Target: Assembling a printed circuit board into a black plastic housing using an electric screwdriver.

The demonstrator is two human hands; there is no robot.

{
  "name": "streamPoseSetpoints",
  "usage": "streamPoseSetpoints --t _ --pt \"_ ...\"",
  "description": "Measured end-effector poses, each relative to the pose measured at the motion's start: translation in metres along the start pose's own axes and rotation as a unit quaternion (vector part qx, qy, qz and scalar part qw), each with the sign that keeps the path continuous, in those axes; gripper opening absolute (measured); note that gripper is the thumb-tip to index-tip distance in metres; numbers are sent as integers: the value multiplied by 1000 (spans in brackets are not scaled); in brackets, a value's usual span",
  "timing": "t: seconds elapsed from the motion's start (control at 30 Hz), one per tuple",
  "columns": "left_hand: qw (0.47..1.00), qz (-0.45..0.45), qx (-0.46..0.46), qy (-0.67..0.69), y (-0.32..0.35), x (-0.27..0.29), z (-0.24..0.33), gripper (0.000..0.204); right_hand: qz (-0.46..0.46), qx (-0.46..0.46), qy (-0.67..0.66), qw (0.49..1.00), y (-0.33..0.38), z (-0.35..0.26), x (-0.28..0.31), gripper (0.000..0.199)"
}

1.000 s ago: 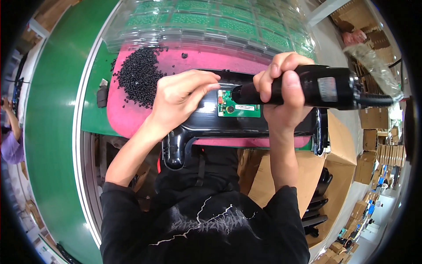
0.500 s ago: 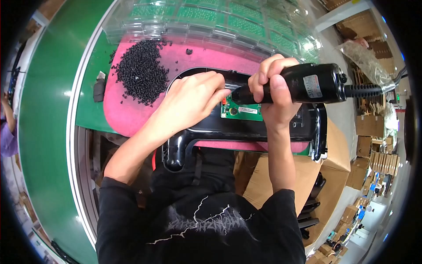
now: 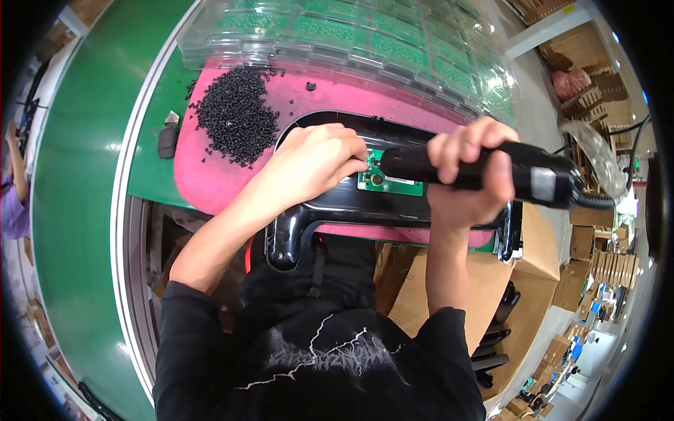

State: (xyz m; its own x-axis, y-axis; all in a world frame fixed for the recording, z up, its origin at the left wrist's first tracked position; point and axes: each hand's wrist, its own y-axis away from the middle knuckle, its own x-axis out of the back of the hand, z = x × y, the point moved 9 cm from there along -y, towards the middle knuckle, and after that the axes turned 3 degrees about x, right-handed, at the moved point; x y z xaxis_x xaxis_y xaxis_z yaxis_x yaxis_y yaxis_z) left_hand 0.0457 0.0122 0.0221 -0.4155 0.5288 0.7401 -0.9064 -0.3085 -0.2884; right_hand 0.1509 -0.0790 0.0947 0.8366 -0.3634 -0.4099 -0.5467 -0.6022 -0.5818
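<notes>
My right hand (image 3: 472, 168) grips a black electric screwdriver (image 3: 533, 172), blurred by motion, its narrow end pointing left over a green circuit board (image 3: 393, 186). The board sits in a glossy black plastic housing (image 3: 351, 205) with a curved arm reaching toward me at each end. My left hand (image 3: 319, 158) rests over the housing's left part, fingers curled and pinched together at the board's left edge. Whatever lies between those fingertips is hidden. Beyond the left hand, small black screws (image 3: 239, 116) are heaped on a pink mat (image 3: 193, 168).
Clear plastic trays (image 3: 337, 38) holding green boards stand along the far side. A dark wrapped object (image 3: 168, 139) lies left of the mat. At my right is an open cardboard box (image 3: 449, 281) with black parts (image 3: 491, 361) inside. Another person (image 3: 15, 203) appears at the far left.
The screwdriver has swung with my right hand toward the right and nearer me, and its end tilts differently over the board. My left hand stays pinched at the board's edge.
</notes>
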Motion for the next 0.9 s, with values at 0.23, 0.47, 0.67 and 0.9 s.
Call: streamPoseSetpoints --t 0.23,0.47,0.67,0.9 --pt "991 45 -69 105 1 10 11 14 21 12 -44 999 -1 -25 -1 30" --pt "974 116 -123 150 2 22 19 13 7 11 -30 999 3 -18 -2 28" --pt "975 165 -76 124 2 30 11 8 -29 -13 54 998 10 -14 -9 26" --pt "981 126 25 145 1 23 3 7 -39 -45 4 998 20 7 -5 22"
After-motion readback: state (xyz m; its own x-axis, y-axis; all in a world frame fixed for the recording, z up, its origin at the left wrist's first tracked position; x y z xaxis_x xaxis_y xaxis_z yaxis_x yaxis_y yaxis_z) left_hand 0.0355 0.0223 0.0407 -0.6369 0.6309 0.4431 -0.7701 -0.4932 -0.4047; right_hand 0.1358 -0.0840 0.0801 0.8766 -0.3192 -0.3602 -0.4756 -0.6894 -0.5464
